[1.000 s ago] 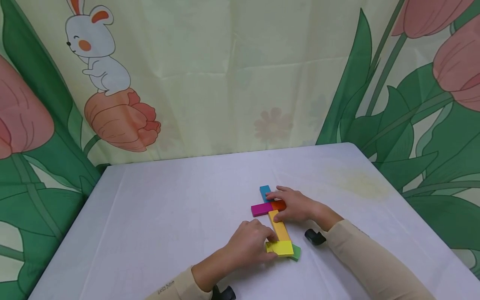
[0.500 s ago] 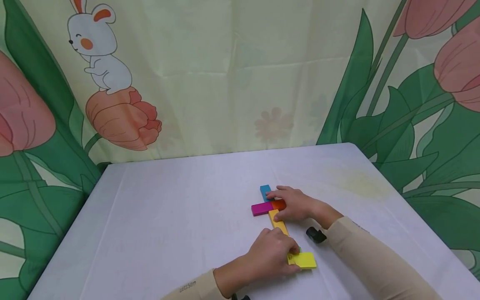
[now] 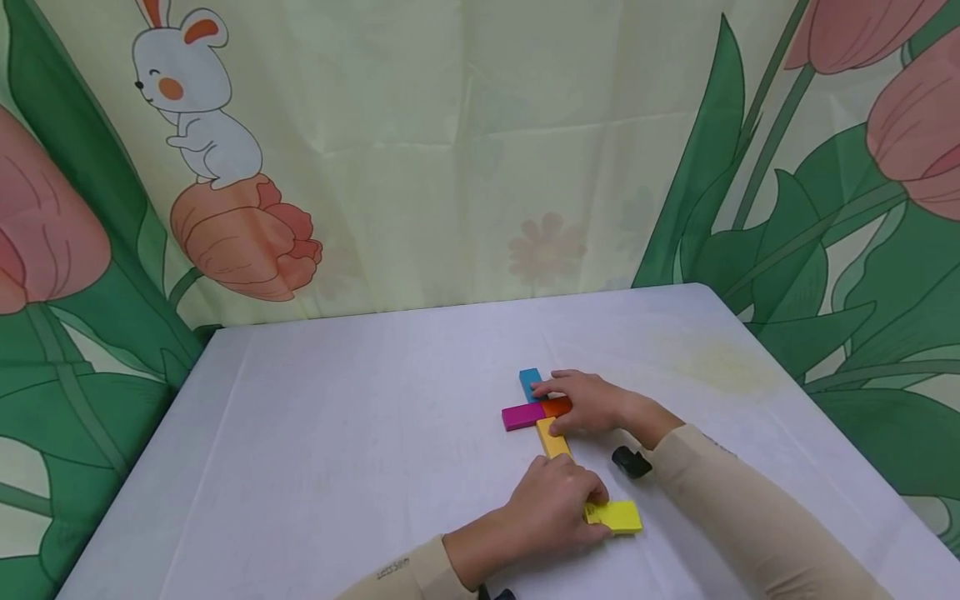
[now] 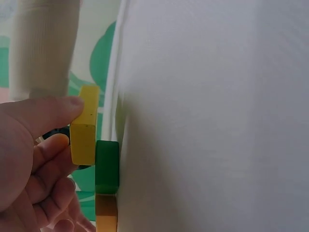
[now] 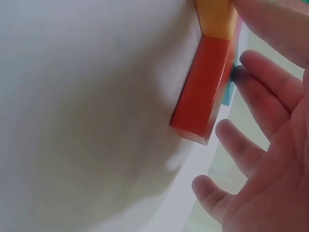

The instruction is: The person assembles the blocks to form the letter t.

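My left hand [image 3: 551, 504] pinches a yellow wooden block [image 3: 621, 517] between thumb and fingers. In the left wrist view, that yellow block is raised off the white cloth, higher than a green block [image 4: 107, 166] that my left hand hides in the head view. Beyond it lies a joined row: an amber block [image 3: 551, 437], an orange-red block [image 3: 557, 407], a magenta block [image 3: 522, 417] and a blue block [image 3: 529, 382]. My right hand [image 3: 592, 404] rests at this row with spread, relaxed fingers, thumb at the amber block and a fingertip at the blue one.
A white cloth covers the table [image 3: 337, 433]. Behind it hangs a printed curtain [image 3: 390, 167] with a rabbit and tulips. A black wrist device [image 3: 632, 462] sits under the right sleeve [image 3: 750, 508].
My left hand has carried the yellow block right and toward me, away from the amber block's near end, and now covers the green block. My right hand has stayed in place.
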`<state>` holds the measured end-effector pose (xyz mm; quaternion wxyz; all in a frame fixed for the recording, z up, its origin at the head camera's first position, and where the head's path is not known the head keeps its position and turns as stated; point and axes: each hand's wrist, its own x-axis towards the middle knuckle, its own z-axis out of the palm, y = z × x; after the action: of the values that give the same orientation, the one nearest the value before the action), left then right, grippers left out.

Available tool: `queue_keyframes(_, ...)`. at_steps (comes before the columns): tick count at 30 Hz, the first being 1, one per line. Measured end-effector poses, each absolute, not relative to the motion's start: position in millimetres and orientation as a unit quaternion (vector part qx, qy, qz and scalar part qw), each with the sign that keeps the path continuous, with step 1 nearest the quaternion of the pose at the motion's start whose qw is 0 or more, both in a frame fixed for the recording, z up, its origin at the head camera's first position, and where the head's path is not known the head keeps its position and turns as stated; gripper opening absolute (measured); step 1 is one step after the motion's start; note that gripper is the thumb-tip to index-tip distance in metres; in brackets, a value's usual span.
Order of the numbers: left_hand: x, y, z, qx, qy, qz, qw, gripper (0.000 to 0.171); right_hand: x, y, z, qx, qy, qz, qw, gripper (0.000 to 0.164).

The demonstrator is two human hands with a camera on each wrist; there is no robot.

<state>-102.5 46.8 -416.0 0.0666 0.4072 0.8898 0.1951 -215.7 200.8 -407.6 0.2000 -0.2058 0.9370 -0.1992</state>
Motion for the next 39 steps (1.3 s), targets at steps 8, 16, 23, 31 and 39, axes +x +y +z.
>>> queue_keyframes(8, -103.3, 58.9, -416.8, 0.406, 0.891, 0.191, 0.071, 0.027, -218.3, 200.2, -406.7, -0.196, 0.938, -0.194, 0.211, 0.067)
queue_keyframes(16, -103.8, 67.1, -419.7, 0.409, 0.89, 0.192, 0.059, 0.027, -218.4, 198.8, -404.1, -0.195, 0.938, -0.188, 0.217, 0.069)
queue_keyframes(23, -103.1, 70.1, -420.1, 0.395, 0.897, 0.186, 0.065, 0.026, -218.8, 199.1, -404.0, -0.197, 0.937, -0.192, 0.216, 0.069)
queue_keyframes(31, -103.6, 70.5, -423.6, 0.376, 0.904, 0.191, 0.066, 0.025, -218.1, 200.3, -403.4, -0.197, 0.937, -0.192, 0.217, 0.07)
queue_keyframes(39, -104.8, 67.8, -422.2, 0.368, 0.908, 0.186, 0.079, 0.034, -215.7, 197.9, -400.0, -0.198, 0.936, -0.19, 0.22, 0.067)
